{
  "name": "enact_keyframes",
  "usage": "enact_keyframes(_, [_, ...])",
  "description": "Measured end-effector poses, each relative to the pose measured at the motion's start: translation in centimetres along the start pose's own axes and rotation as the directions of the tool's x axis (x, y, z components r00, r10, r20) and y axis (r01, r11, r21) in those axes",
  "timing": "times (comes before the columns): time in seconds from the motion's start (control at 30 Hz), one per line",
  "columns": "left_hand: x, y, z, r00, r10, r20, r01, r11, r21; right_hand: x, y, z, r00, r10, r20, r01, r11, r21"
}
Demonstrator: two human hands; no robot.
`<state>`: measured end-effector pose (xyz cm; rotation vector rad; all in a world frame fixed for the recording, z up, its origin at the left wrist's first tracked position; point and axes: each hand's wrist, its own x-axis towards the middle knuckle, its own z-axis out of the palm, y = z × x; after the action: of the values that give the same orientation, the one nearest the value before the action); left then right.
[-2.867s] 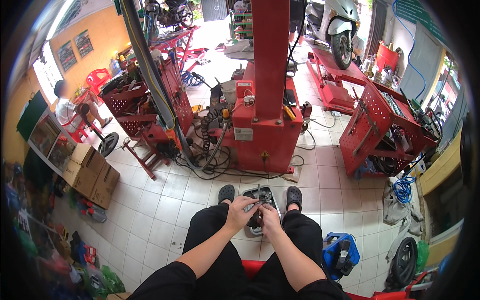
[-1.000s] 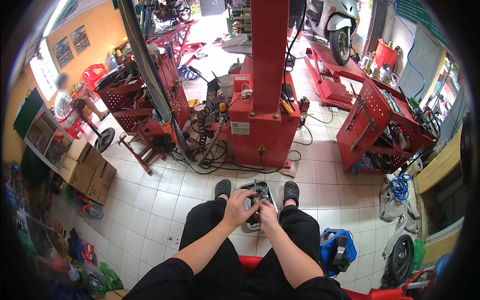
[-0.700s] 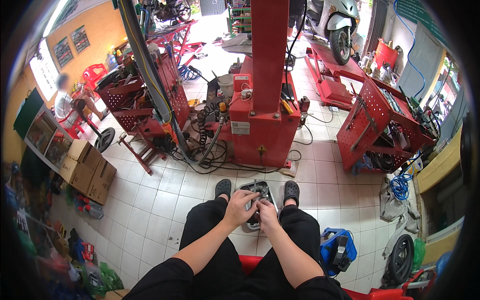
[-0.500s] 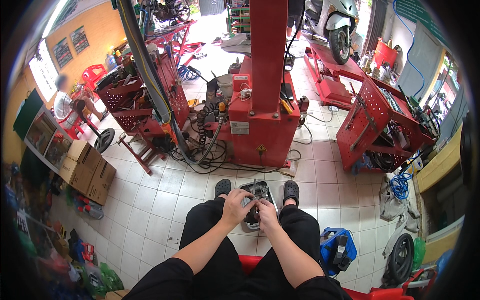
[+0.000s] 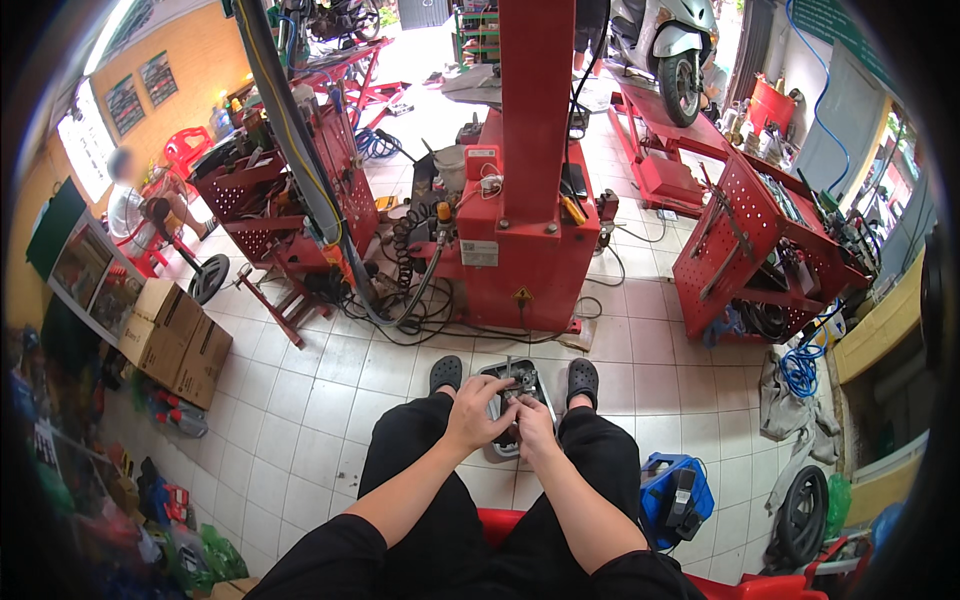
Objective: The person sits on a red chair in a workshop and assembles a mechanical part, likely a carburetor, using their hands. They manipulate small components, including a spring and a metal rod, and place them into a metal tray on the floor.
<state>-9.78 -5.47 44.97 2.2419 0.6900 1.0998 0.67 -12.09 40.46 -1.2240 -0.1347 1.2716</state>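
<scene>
Between my feet on the tiled floor stands a shallow grey tray [image 5: 547,381] with several metal parts [image 5: 523,374] in it. My left hand [image 5: 474,416] is over the tray's left side, its thumb and fingers curled toward the other hand. Close beside it, my right hand [image 5: 534,427] has its fingers pinched together over the tray. The fingertips of both hands nearly meet around something small that I cannot make out. Dark parts in the tray lie partly hidden under the hands.
Ahead stands a red machine base [image 5: 525,275] with a post, cables and hoses at its foot. A red tool cart [image 5: 735,245] is at right. A blue crate [image 5: 676,500] sits by my right leg. Cardboard boxes [image 5: 176,345] stand at left; a person [image 5: 130,205] sits beyond.
My left hand's fingers have lifted and spread a little, shifting right over the tray. The right hand has barely moved.
</scene>
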Motion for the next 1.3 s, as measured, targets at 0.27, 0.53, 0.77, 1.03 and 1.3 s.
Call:
enact_keyframes(0.27, [-0.5, -1.6, 0.4, 0.998, 0.048, 0.032, -0.048, 0.999, 0.009, -0.2, 0.0, 0.3, 0.999, -0.019, -0.034, 0.018, 0.999, -0.030])
enact_keyframes(0.53, [-0.7, -2.2, 0.3, 0.999, 0.019, 0.033, -0.021, 0.998, 0.061, -0.1, 0.1, 0.2, 1.000, -0.029, 0.004, 0.030, 0.999, -0.028])
enact_keyframes(0.77, [-0.5, -1.6, 0.2, 1.000, -0.014, -0.005, 0.015, 0.999, 0.050, -0.3, -0.2, 0.5, 0.999, -0.036, -0.016, 0.035, 0.999, -0.020])
enact_keyframes(1.03, [-0.4, -1.2, 0.2, 1.000, 0.027, 0.007, -0.028, 0.998, 0.052, -0.2, -0.1, 0.3, 1.000, -0.014, -0.008, 0.014, 1.000, 0.013])
enact_keyframes(1.3, [-0.6, -1.8, 0.4, 0.997, 0.067, 0.031, -0.069, 0.996, 0.054, 0.0, 0.1, 0.1, 1.000, -0.014, 0.006, 0.014, 1.000, 0.012])
